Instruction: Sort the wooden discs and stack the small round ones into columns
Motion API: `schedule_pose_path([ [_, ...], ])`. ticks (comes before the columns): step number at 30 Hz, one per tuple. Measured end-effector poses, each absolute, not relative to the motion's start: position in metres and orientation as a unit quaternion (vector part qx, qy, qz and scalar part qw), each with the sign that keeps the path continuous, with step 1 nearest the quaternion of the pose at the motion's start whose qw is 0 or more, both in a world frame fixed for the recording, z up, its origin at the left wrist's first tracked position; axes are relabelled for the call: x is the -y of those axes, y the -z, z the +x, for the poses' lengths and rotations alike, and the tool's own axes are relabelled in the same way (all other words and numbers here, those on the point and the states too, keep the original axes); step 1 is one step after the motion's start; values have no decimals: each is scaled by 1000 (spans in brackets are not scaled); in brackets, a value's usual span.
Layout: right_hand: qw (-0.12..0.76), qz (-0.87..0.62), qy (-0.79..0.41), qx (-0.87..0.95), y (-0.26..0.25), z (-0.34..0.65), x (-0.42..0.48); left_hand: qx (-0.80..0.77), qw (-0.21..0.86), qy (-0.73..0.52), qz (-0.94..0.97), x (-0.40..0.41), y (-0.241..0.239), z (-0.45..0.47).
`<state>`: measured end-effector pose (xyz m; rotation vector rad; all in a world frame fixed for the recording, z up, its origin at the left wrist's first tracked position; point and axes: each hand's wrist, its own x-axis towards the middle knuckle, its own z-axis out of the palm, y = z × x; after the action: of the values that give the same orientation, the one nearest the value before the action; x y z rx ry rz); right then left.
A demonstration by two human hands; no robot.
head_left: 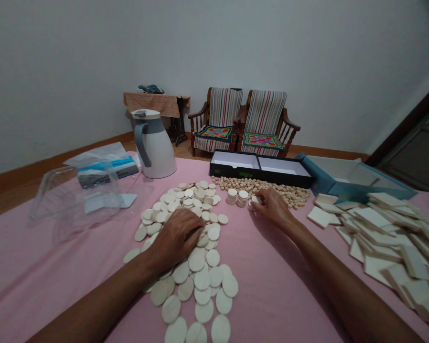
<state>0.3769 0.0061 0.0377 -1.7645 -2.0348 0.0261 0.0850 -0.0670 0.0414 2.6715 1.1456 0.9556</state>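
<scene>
Pale round wooden discs [202,280] lie in a loose, overlapping heap on the pink cloth. My left hand [178,236] rests over the middle of this heap, fingers curled down and closed; the discs hide its fingertips and anything in them. Farther right, my right hand [271,205] has its fingers closed on a small stack of wooden discs [253,202] at the cloth, partly covered by the fingertips. Two neat disc stacks [242,198] stand just left of that hand. Behind it spreads a band of small wooden beads or pegs [268,186].
A black two-part box [236,170] and a blue box [361,178] stand at the back. Flat wooden tiles [379,238] pile up at right. At left are clear plastic trays [75,205], a blue-grey carton [109,171] and a white jug [160,152].
</scene>
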Motion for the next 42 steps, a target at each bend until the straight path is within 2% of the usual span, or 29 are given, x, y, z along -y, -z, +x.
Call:
schedule_pose_path([
  [10, 241, -637, -2, 732, -33, 381, -11, -376, 40, -309, 873, 68, -43, 86],
  [17, 161, -663, -63, 729, -37, 385, -9, -375, 39, -312, 872, 68, -43, 85],
  [23, 170, -670, -99, 716, -29, 381, -9, -378, 42, -309, 872, 68, -43, 85],
  [35, 186, -654, -83, 729, -31, 377, -3, -371, 33, -318, 872, 68, -44, 86],
  [42, 197, -639, -33, 743, -53, 375, 4, -375, 39, -311, 872, 68, -43, 86],
])
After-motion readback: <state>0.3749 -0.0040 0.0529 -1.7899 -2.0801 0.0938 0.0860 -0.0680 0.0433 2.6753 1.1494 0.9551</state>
